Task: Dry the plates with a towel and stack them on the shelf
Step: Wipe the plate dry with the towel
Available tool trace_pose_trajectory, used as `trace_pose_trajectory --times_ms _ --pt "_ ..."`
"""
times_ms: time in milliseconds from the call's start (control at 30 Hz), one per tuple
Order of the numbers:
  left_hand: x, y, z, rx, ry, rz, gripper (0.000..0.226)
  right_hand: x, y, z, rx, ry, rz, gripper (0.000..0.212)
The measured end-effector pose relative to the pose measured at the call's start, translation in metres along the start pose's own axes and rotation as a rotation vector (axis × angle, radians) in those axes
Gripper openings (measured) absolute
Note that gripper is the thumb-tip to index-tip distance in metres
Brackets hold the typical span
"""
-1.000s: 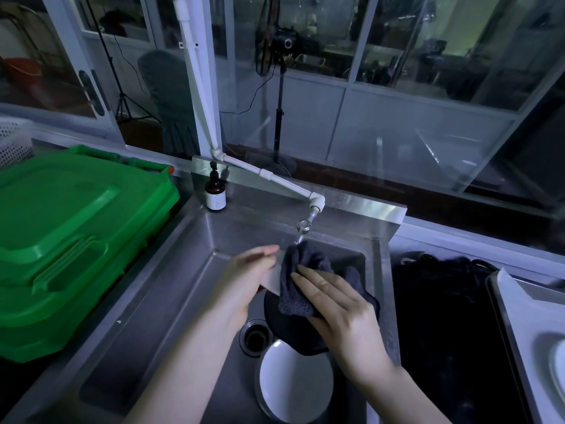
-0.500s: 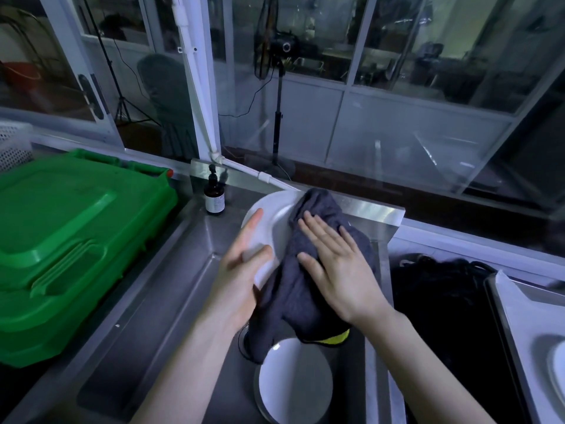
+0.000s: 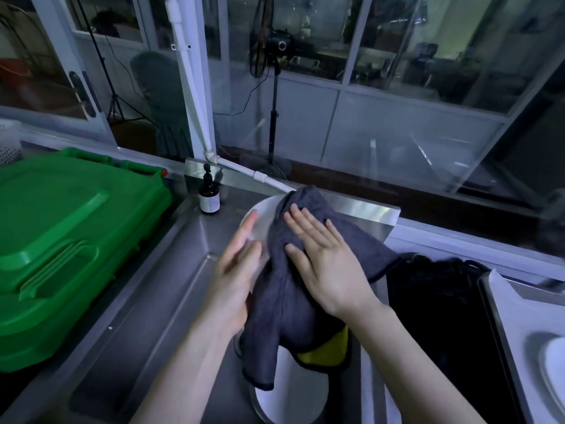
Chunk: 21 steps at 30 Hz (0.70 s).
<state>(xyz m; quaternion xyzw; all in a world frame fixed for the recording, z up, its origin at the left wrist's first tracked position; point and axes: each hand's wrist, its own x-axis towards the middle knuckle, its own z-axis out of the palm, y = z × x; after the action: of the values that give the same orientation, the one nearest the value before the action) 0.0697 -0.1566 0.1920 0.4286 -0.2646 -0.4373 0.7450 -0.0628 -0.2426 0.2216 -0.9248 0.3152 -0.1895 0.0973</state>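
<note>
A white plate (image 3: pixel 262 217) is held tilted over the steel sink (image 3: pixel 159 304). My left hand (image 3: pixel 237 270) grips its left rim, thumb on the face. A dark grey towel (image 3: pixel 284 304) with a yellow underside covers most of the plate and hangs down. My right hand (image 3: pixel 324 260) lies flat on the towel with fingers spread, pressing it against the plate. Another white plate (image 3: pixel 290 396) lies in the sink bottom, partly hidden by the hanging towel. A further white plate (image 3: pixel 555 374) rests on the tray at the right edge.
A large green plastic crate (image 3: pixel 67 240) fills the counter on the left. A brown pump bottle (image 3: pixel 209 195) stands at the sink's back corner beside a white water pipe (image 3: pixel 253 175). A dark bag (image 3: pixel 440 307) sits right of the sink, then a steel tray (image 3: pixel 504 325).
The plate has been lifted from low in the sink and tilted up toward me. The towel has spread over its face and my right hand has slid across it, now lying flat.
</note>
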Motion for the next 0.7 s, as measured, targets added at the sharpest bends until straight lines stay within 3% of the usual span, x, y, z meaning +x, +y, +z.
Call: trace_pose_trajectory --times_ms 200,400,700 --pt "0.003 0.009 -0.012 0.148 0.068 0.059 0.045 -0.034 0.011 0.008 0.081 0.063 0.061 0.05" --pt "-0.001 0.001 -0.007 0.15 0.043 0.032 0.04 -0.058 -0.009 0.025 0.102 -0.021 -0.17 0.053" --pt "-0.001 0.003 -0.005 0.32 -0.03 0.131 0.04 0.007 0.02 0.005 0.335 0.157 0.169 0.046"
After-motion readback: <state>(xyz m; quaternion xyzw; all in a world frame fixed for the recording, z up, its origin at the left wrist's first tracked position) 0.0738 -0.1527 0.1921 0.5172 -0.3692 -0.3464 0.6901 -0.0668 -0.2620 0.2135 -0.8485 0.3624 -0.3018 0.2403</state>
